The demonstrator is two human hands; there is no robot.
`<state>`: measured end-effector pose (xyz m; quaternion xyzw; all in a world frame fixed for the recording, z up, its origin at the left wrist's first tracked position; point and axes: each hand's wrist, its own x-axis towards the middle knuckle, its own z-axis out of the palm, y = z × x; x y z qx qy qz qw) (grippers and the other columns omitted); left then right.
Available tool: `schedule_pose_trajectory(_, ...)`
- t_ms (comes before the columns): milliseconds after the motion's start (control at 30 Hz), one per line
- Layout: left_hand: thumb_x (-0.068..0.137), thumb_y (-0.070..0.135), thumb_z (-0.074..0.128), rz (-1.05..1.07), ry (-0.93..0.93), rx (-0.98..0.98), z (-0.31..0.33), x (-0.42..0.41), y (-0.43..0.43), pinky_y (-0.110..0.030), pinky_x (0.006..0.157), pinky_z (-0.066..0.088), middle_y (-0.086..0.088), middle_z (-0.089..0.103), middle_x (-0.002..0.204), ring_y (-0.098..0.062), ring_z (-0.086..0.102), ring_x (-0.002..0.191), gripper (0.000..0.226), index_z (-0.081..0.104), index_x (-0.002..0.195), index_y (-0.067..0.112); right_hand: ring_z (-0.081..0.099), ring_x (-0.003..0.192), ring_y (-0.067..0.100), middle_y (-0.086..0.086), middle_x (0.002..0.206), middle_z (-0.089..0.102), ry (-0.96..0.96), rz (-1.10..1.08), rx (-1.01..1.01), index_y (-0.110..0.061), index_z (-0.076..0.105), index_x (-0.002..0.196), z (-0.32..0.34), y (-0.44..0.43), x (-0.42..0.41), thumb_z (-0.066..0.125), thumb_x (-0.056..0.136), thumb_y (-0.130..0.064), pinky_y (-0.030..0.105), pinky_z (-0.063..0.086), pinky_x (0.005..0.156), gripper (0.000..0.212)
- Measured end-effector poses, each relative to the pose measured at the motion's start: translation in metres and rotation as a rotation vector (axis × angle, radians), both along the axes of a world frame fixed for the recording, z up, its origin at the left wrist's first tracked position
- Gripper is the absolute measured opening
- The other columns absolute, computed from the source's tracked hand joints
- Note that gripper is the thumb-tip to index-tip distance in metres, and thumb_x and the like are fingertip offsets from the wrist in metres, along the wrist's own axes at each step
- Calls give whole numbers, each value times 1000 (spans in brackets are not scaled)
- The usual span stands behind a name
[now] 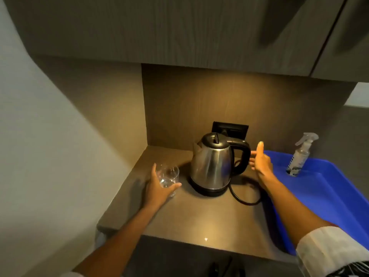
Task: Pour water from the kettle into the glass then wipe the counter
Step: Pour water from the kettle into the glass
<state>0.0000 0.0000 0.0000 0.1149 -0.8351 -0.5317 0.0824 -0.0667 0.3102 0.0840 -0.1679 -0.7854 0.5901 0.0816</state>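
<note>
A steel kettle (211,166) with a black lid and handle stands on its black base in the middle of the brown counter (189,220). Just left of it stands a clear glass (169,177), and my left hand (159,186) is wrapped around it from the left. My right hand (261,162) hovers just right of the kettle's handle, fingers spread, thumb up, holding nothing. The glass looks clear; I cannot tell how much water is in it.
A blue tray (329,196) fills the counter's right side, with a spray bottle (300,156) standing at its far end. The kettle's black cord (243,198) loops on the counter towards a wall socket (231,129). Cabinets hang overhead; a wall closes the left.
</note>
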Motion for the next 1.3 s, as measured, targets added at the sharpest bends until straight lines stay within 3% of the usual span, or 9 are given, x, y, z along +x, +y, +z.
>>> schedule_pose_trajectory(200,46,70,81,27,-15,-33,-20,-3,-12,-48,97,54,-3,55,140,-25,55,125,113,35,142,31,52,109,18,-1,105,63,-4,-153,-472,-25,61,97,-29,-19,-14,34,98,-55,44,37,107,41)
schedule_pose_trajectory(300,51,65,83,-19,-18,-67,-19,-3,-16,-48,98,54,-3,54,141,-25,54,126,112,33,145,31,54,83,15,-1,80,59,46,-197,-715,-21,63,81,-32,-28,-22,44,98,-38,33,44,81,31)
schedule_pose_trajectory(367,46,71,81,-41,-18,-69,-21,-3,-19,-48,99,53,-2,53,143,-25,52,128,118,32,146,33,49,64,12,-2,64,52,92,-189,-749,-22,57,67,-35,-32,-26,49,92,-34,28,41,63,29)
schedule_pose_trajectory(500,40,86,72,-57,3,-73,-25,-4,-23,-46,101,52,2,53,144,-22,51,130,126,33,147,34,41,48,13,-5,48,44,149,-257,-755,-22,48,55,-27,-36,-37,52,79,-28,24,34,47,25)
schedule_pose_trajectory(633,53,60,85,-57,44,-65,-23,0,-22,-44,101,52,1,56,142,-20,53,128,109,38,146,29,37,36,14,-2,38,39,187,-206,-668,-20,43,41,7,-48,-38,50,74,-21,20,28,40,34)
schedule_pose_trajectory(733,53,59,86,-59,49,-53,-23,1,-23,-44,100,53,0,56,141,-22,54,127,109,38,145,28,36,34,8,-9,34,37,217,-157,-517,-19,41,48,40,-61,-35,49,80,-15,18,29,38,33)
schedule_pose_trajectory(933,61,48,88,-87,57,-97,-21,-2,-24,-28,94,49,2,56,139,-18,56,123,95,39,140,30,38,52,18,1,48,42,266,-98,-22,-15,48,45,81,-93,-30,57,77,-29,36,35,61,36)
schedule_pose_trajectory(1100,54,57,86,-86,54,-52,-23,-1,-24,-39,98,54,9,56,137,-13,57,122,98,38,138,41,29,48,18,1,49,31,378,-37,263,-19,37,46,93,-116,-21,53,78,-34,32,27,50,39)
schedule_pose_trajectory(1300,56,50,89,-84,59,-25,-27,-6,-23,-41,103,50,6,55,142,-14,55,127,106,35,145,31,31,47,19,2,50,34,414,-21,354,-18,37,48,99,-124,-21,53,82,-35,32,30,51,41)
